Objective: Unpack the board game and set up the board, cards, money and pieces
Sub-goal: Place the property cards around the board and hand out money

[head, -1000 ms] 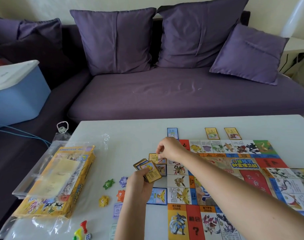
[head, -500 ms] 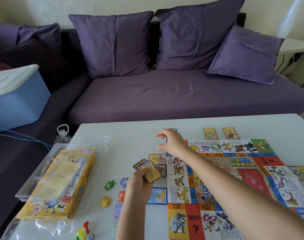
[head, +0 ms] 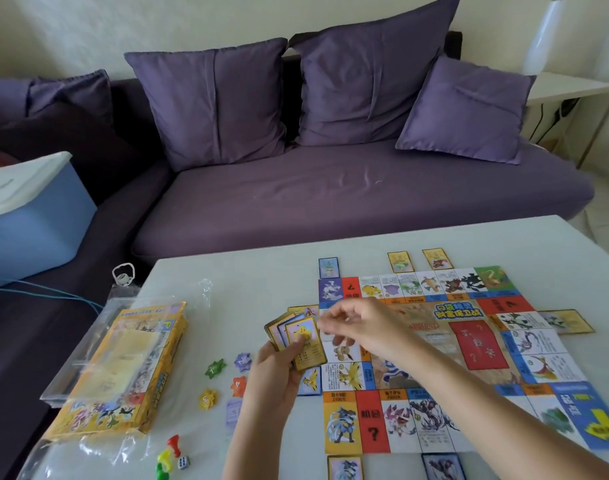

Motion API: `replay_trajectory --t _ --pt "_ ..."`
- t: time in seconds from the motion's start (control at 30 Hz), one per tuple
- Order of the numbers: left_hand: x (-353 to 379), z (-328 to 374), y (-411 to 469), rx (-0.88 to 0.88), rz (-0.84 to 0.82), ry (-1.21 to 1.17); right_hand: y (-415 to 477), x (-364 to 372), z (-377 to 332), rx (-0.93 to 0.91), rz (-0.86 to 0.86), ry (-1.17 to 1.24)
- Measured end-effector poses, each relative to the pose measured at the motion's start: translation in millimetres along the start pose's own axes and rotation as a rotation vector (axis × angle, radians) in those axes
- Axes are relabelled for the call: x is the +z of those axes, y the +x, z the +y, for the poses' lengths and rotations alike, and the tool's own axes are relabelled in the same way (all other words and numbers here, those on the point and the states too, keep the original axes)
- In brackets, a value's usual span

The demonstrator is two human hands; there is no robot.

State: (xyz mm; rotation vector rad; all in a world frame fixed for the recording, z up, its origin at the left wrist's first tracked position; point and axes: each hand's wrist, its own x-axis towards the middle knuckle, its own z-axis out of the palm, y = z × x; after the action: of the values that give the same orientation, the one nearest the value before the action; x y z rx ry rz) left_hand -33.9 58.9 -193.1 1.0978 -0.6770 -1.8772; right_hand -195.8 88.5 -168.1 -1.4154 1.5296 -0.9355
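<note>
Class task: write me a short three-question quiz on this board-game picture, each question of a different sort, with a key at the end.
1. True or false: the left hand holds a fan of cards.
2. How many star-shaped tokens lie on the table beside the board? A two, B four, C six.
3. Fill in: the yellow game box lies to the ____ of the board.
Key: 1 true; 2 B; 3 left.
</note>
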Motion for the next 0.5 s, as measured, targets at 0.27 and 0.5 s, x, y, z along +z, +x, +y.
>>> replay_trajectory --t 0.27,0.5 --pt "31 -15 -33 0.056 -0.092 0.165 -48 -20 9 0.038 0.167 0.114" --pt "42 -32 -58 -0.065 -0.064 0.043 -97 -46 34 0.132 0.358 0.315"
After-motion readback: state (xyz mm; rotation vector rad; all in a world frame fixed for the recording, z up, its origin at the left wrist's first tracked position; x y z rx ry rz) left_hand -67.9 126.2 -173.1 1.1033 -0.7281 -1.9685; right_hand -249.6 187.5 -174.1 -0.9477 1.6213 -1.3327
